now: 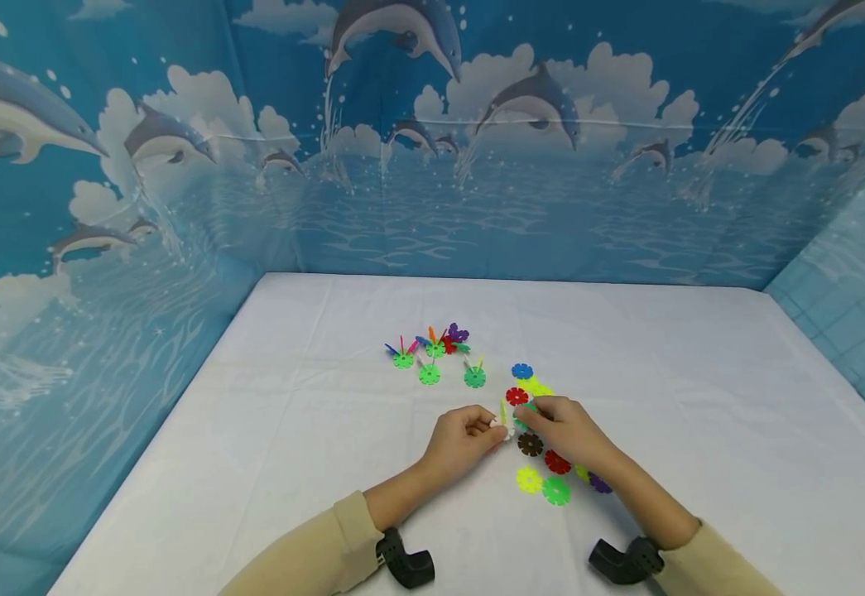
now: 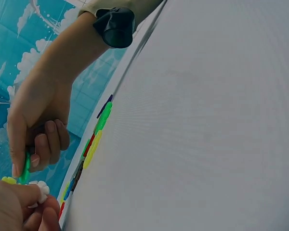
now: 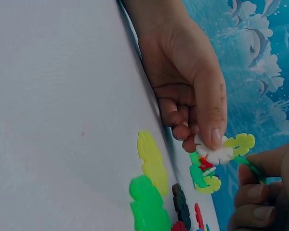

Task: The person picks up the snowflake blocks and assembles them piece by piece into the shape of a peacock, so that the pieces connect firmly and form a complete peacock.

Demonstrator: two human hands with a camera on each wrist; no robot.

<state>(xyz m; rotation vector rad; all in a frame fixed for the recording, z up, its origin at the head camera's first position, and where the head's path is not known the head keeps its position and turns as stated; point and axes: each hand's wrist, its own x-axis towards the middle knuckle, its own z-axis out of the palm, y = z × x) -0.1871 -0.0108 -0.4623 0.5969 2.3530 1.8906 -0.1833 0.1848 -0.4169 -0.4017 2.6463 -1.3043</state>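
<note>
My left hand point(image 1: 462, 439) pinches a white flower-shaped plastic disc point(image 3: 216, 153) between thumb and fingers. A yellow slotted disc point(image 3: 242, 143) stands out from the white one, apparently joined to it. Close by on the right, my right hand point(image 1: 569, 430) pinches a green disc point(image 2: 25, 168) by its rim. The green edge is right beside the white and yellow pieces; whether they touch I cannot tell. Both hands are held above the table, and the right one partly covers loose discs under it.
Around my right hand lie loose discs: a brown one point(image 1: 530, 444), a red one point(image 1: 557, 462), a light green one point(image 1: 555, 491), a yellow one point(image 1: 529, 480) and a blue one point(image 1: 522, 371). Farther back stand several joined pieces point(image 1: 429, 374) on the white tabletop point(image 1: 313, 397).
</note>
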